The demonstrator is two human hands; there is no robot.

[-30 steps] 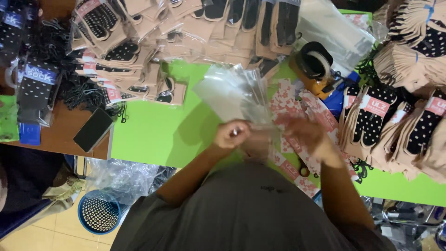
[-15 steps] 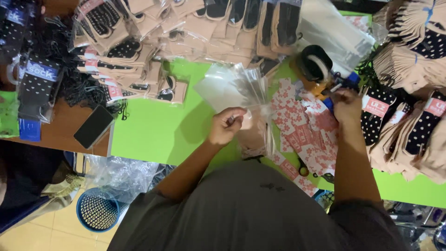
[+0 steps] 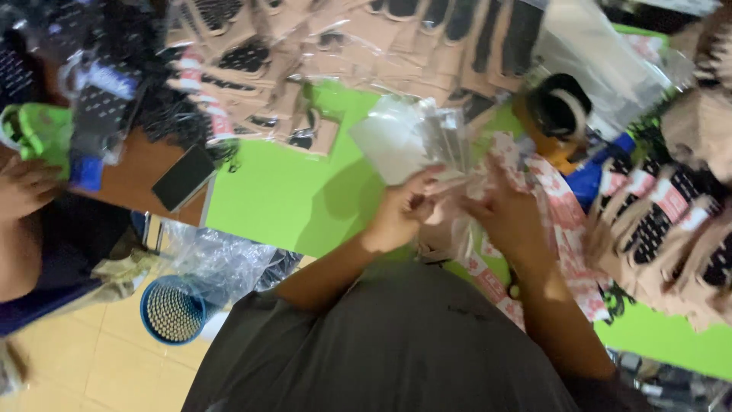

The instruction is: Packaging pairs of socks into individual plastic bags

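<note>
Head view, left to right. At the far left edge, another person's hand rests near a green object and dark carded socks. A black phone lies on the brown tabletop, just beside the bright green table cover. Below it, on the floor, stand a blue perforated basket and crumpled clear plastic. Along the top runs a row of beige packaged socks. At centre, the left hand has its fingers closed on the lower edge of a stack of clear plastic bags, which is held above the green cover. The right hand meets it from the other side, fingers curled on the same material; blur hides the exact pinch. Beyond lie red-and-white printed cards, a tape dispenser, and, far right, bundled black-and-beige socks.
</note>
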